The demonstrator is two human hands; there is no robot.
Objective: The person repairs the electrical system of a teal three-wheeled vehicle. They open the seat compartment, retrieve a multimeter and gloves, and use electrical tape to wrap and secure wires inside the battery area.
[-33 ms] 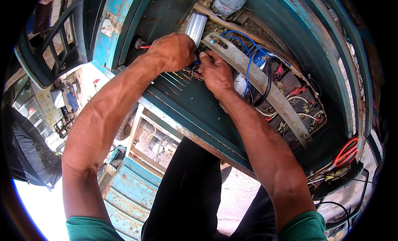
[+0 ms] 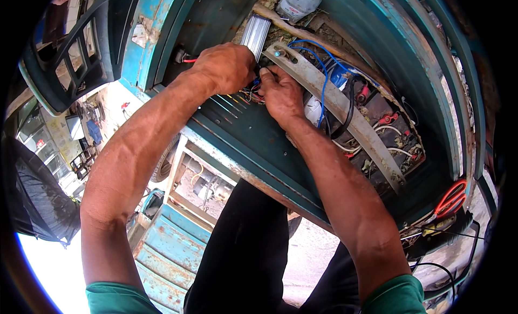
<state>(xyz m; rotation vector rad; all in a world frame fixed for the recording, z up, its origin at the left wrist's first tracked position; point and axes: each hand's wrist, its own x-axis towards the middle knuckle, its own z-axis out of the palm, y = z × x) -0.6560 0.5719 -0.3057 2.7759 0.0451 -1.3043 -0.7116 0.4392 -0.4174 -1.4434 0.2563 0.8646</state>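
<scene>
My left hand [image 2: 226, 67] is closed, knuckles up, at the lower end of a silver finned metal box [image 2: 255, 34]. Its fingertips are hidden, so what they hold does not show. Close beside it, my right hand [image 2: 281, 95] pinches what looks like a dark wire between thumb and forefinger. Below and between the hands lies a tangle of thin coloured wires [image 2: 251, 91]. Several straight wires [image 2: 224, 106] fan out from under my left wrist over the dark green metal floor of the compartment [image 2: 259, 138].
A bent metal strap [image 2: 345, 114] crosses over dusty batteries [image 2: 372, 120] with red terminals. Blue wire [image 2: 325, 90] loops over it. Behind are a wooden stick [image 2: 294, 27] and a white-capped plastic jar [image 2: 298, 5]. Orange-handled scissors [image 2: 450, 199] lie at the right edge.
</scene>
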